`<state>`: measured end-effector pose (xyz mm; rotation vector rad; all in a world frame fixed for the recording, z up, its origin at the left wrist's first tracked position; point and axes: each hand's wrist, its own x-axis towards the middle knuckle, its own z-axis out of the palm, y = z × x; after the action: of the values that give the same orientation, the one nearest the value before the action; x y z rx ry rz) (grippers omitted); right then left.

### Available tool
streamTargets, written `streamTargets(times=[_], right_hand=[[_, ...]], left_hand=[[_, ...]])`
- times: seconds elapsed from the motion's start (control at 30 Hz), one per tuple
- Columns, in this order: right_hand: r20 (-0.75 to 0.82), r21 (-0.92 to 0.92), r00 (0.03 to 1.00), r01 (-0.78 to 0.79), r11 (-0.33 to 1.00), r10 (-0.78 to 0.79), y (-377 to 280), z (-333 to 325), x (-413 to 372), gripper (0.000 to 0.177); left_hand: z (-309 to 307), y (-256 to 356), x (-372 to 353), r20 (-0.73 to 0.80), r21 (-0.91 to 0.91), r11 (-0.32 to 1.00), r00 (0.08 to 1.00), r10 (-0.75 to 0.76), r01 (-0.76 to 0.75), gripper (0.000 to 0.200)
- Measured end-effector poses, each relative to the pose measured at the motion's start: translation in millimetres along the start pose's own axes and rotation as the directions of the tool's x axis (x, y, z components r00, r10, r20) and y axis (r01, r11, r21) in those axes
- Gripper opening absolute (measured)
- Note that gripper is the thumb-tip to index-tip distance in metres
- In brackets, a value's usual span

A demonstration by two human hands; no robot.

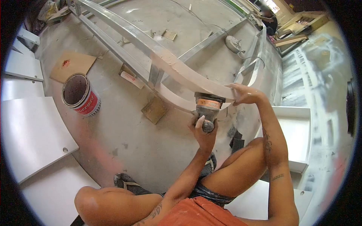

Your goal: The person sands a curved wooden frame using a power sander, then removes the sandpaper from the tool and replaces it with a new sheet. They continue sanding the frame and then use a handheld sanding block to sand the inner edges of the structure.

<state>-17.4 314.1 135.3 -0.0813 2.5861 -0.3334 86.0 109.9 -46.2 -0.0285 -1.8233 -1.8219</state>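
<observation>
Sander (207, 109) clamped in left hand (203, 132), right hand (246, 94) spread on curved board (177, 69) over concrete floor (124, 132).

Workshop, of the joinery or furniture-building kind. Bare concrete floor (124, 132), dusty, stained and smeared with pale filler and reddish marks. Work is done at floor level. A long curved frame (181, 71) of pale rails lies across the floor. White cut boards (34, 132) are stacked flat at the left edge. An open, used paint bucket (81, 95) with a red label stands near them. Cardboard sheet (73, 66) and small wood offcuts (154, 109) lie about. A power sander (207, 109) sits against the frame, with a second corded tool (233, 44) farther off. Timber planks (290, 39) and another person (268, 20) are at the far end.
</observation>
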Motion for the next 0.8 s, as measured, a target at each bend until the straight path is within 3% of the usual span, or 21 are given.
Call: streamTargets(times=[0.07,0.13,0.27,0.5,0.57,0.67,0.8], right_hand=[[-0.014,0.024,0.999,0.030,0.999,-0.030,12.8,-5.4,-6.5,0.084],[0.025,-0.099,0.992,-0.123,0.987,0.127,17.1,-8.9,-10.8,0.086],[0.035,-0.202,0.978,-0.193,0.960,0.204,23.7,-1.2,-1.4,0.088],[-0.009,-0.231,0.987,-0.161,0.960,0.163,23.5,3.3,-3.5,0.087],[-0.021,-0.228,0.988,-0.152,0.962,0.152,25.8,5.2,-2.2,0.086],[-0.025,-0.248,0.993,-0.118,0.962,0.115,29.1,7.5,-2.5,0.087],[-0.020,-0.223,0.994,-0.111,0.969,0.109,27.2,5.5,-2.1,0.084]], left_hand=[[3.4,2.7,-0.3,-0.033,0.018,0.999,0.999,0.039,-0.039,0.077],[0.5,0.3,4.7,-0.032,0.034,0.999,0.999,0.033,-0.032,0.076],[-28.1,-3.7,55.8,-0.054,0.087,0.990,0.992,0.112,-0.107,0.073],[-75.3,-18.2,162.5,0.022,0.086,0.991,0.995,0.101,-0.103,0.070],[-82.9,-22.1,184.7,0.070,-0.042,0.997,0.996,-0.055,0.058,0.063],[-88.3,-25.3,195.5,0.105,-0.087,0.988,0.988,-0.115,0.125,0.063],[-72.7,-17.1,153.9,0.023,0.021,0.999,0.999,0.041,-0.041,0.062]])
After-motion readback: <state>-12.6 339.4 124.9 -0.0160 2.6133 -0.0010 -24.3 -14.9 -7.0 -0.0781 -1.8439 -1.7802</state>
